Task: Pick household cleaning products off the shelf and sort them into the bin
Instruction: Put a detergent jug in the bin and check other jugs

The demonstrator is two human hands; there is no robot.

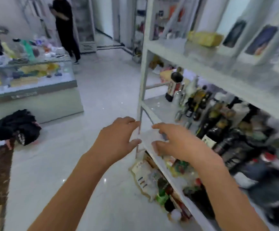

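- Head view: bottles (pixel 200 104) stand packed on the middle shelf (pixel 158 105), too blurred to tell cleaners from the rest; a wrong pick looks likely.
- At the shelf corner the left hand (pixel 117 139) and right hand (pixel 177 141) hover, fingers spread, holding nothing.
- A hasty reach could topple neighbours onto the floor (pixel 105 90).
- No bin shows.

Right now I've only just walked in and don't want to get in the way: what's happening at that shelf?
A person reaches both bare hands toward the front corner of the white shelf. The left hand and right hand are open and hold nothing. On its middle level stand dark bottles; packets lie below. No bin is in view. Another person in black stands far back.
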